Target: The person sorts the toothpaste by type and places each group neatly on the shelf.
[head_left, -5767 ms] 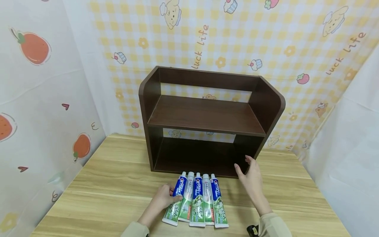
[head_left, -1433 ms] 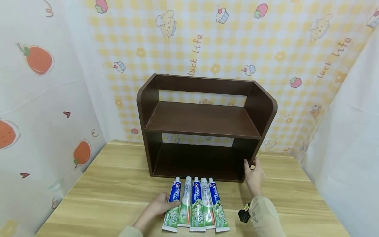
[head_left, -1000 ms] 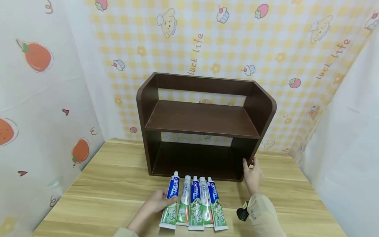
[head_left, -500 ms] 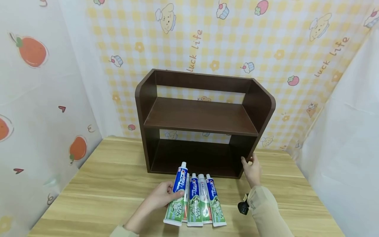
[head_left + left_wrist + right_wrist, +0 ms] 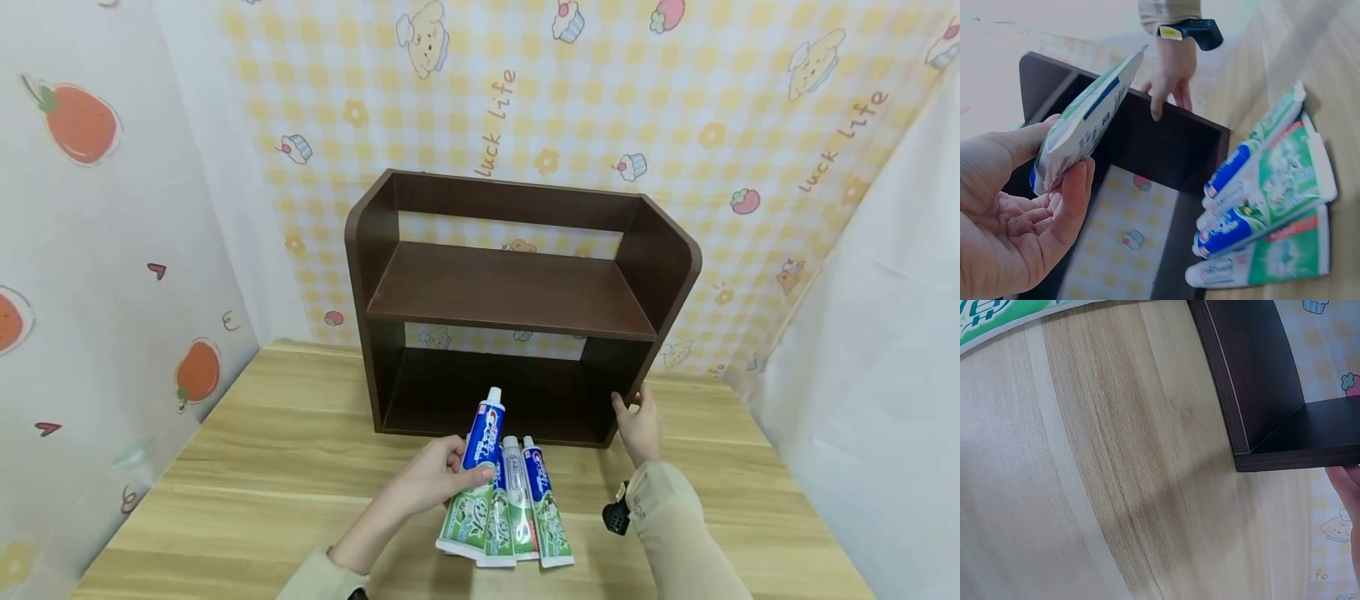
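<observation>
A blue and green toothpaste tube [image 5: 486,429] is pinched between the thumb and fingers of my left hand [image 5: 431,479], its white cap tilted up toward the lower shelf opening. In the left wrist view that tube [image 5: 1088,112] is raised off the table, seen from its printed back. Several more toothpaste tubes [image 5: 546,508] lie side by side on the table, partly covered by the held one. My right hand [image 5: 641,429] grips the right side panel of a dark brown two-tier shelf [image 5: 517,292], thumb on its inner face. Only part of that hand [image 5: 1347,500] shows in the right wrist view.
The shelf stands on a wood-grain table [image 5: 300,467] against a yellow checked wall covering [image 5: 465,108]. White printed sheets flank it left and right. A black device [image 5: 617,512] is strapped at my right wrist. Both shelf tiers hold nothing.
My left hand has lifted the leftmost toothpaste tube and carried it right and toward the shelf, over its neighbours. Earlier, my right hand went from beside the panel to gripping it.
</observation>
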Demonstrator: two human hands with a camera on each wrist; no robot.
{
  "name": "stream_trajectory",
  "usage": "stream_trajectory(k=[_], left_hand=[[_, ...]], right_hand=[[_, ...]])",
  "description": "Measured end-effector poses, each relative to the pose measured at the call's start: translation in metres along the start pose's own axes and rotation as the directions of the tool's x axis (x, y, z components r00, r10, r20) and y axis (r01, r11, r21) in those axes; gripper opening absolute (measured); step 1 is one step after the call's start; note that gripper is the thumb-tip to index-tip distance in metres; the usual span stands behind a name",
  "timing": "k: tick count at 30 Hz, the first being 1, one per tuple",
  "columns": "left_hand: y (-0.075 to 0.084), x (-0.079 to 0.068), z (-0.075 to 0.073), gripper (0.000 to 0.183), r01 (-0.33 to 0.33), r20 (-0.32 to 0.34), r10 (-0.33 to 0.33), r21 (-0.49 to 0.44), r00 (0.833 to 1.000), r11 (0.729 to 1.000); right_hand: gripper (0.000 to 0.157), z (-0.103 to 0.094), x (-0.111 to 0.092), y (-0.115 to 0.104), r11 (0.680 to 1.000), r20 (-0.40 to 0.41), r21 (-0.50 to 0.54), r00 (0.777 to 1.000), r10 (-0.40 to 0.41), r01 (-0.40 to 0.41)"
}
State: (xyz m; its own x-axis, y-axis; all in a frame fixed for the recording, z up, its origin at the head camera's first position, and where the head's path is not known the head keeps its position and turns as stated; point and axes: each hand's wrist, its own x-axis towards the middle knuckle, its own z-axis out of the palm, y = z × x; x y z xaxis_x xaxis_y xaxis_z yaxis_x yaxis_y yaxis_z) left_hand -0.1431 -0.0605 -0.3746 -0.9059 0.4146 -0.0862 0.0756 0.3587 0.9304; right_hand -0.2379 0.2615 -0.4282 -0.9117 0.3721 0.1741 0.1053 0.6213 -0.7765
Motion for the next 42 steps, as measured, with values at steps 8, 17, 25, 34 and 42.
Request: stream_trajectory(k=[8, 17, 25, 34, 42], left_hand=[[0.023, 0.008, -0.004, 0.040, -0.024, -0.028, 0.025, 0.039, 0.999, 0.999], [0.042, 0.013, -0.004, 0.038, -0.048, -0.028, 0.050, 0.057, 0.998, 0.997], [0.059, 0.021, -0.004, 0.041, -0.059, -0.024, 0.060, 0.044, 0.998, 0.997], [0.068, 0.032, -0.002, 0.041, -0.025, -0.041, 0.028, 0.067, 0.999, 0.997], [0.079, 0.043, -0.003, 0.039, -0.038, -0.033, 0.040, 0.055, 0.999, 0.998]], right_hand=[[0.031, -0.002, 0.008, -0.006, 1.000, -0.009, 0.009, 1.000, -0.002, 0.002], [0.027, -0.004, 0.005, -0.007, 1.000, -0.023, 0.012, 1.000, 0.002, -0.002], [0.027, -0.001, 0.000, -0.003, 1.000, -0.027, 0.007, 1.000, -0.001, 0.001], [0.025, 0.005, -0.003, -0.001, 1.000, -0.057, -0.018, 0.998, -0.008, 0.007], [0.024, 0.004, -0.005, -0.002, 1.000, -0.052, -0.005, 0.999, -0.007, 0.007]])
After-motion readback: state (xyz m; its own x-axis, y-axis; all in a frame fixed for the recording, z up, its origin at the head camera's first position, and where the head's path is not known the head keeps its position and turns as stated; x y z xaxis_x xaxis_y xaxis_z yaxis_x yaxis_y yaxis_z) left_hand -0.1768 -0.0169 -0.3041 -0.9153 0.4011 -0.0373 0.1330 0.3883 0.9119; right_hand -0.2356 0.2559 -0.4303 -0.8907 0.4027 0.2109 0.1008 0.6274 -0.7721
